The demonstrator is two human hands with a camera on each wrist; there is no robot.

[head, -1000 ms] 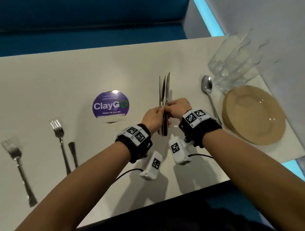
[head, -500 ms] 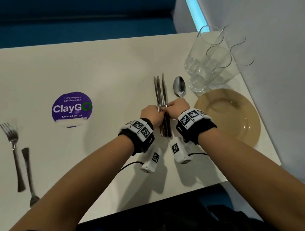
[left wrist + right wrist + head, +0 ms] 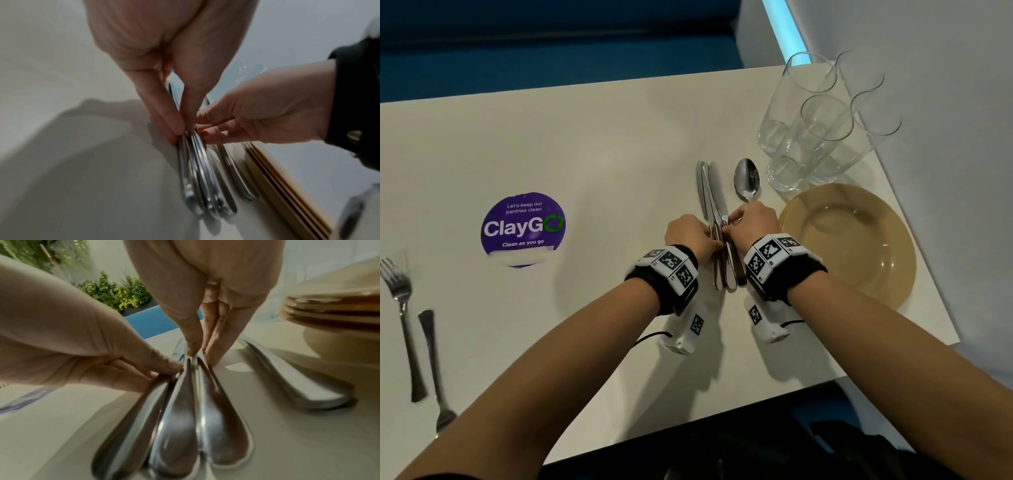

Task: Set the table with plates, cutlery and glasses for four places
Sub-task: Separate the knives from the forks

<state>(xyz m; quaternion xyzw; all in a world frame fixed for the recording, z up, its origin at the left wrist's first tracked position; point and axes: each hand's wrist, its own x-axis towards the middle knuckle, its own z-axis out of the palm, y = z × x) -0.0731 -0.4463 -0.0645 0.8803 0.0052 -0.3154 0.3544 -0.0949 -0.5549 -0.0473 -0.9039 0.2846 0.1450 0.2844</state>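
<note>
A bundle of several steel knives (image 3: 711,202) stands on edge on the white table (image 3: 602,144), blades pointing away from me. My left hand (image 3: 690,234) pinches the bundle from the left at mid-length, and my right hand (image 3: 738,224) pinches it from the right. The left wrist view shows my left fingertips (image 3: 176,129) on the knives (image 3: 197,170). In the right wrist view my right thumb and fingers (image 3: 193,347) close on the knife handles (image 3: 185,418). A spoon (image 3: 747,180) lies just right of the bundle. Amber plates (image 3: 859,246) are stacked at the right, beside several clear glasses (image 3: 815,123).
Two forks (image 3: 400,308) lie at the far left near the front edge, one reversed (image 3: 431,356). A purple ClayGo sticker (image 3: 523,228) sits left of centre. A wall (image 3: 945,137) borders the table's right side. A blue bench (image 3: 551,44) runs behind.
The knives, slightly fanned and raised a second ago, are now squeezed together lower on the table. Both hands stayed on them. My head view shifted right.
</note>
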